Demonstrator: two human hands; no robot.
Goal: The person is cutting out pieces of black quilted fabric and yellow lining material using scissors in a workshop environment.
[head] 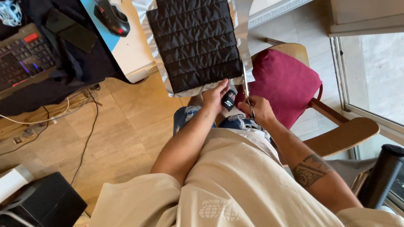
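Black quilted fabric panel (195, 36), backed by a silvery lining (238, 10) showing past its edges, held up over the lap, its far end reaching toward the near edge of the white desk (131, 53). Lower edge of the panel pinched by the left hand (216, 96), thumb on top, fingers tucked under and out of sight. Just beside that hand, a small black tag or clip with a white mark (228, 100), touching the panel's lower right corner; hard to tell whether gripped by the left hand or merely hanging there. Right hand (257, 110) directly right of the tag, closed around the handles of scissors (246, 90), thin metal blades running up along the right edge of the panel, against the lining. Blade tips hard to make out against the pale lining; unclear whether blades open or closed.

Below the hands, torn blue jeans (187, 117) mostly hidden by a beige shirt (235, 185); tattoo on the right forearm (309, 170).

To the right, a wooden chair (345, 134) with a dark red cushion (285, 81), partly covered by the panel and the right hand. On the desk: a black mouse with red accents (113, 18), a dark phone (71, 30), a lit keyboard (13, 62) cut off at the left frame edge, a coiled pale cable (5, 8). Wires trailing on the tiled floor (116, 136); a black box (47, 204) cut off at the bottom left corner.
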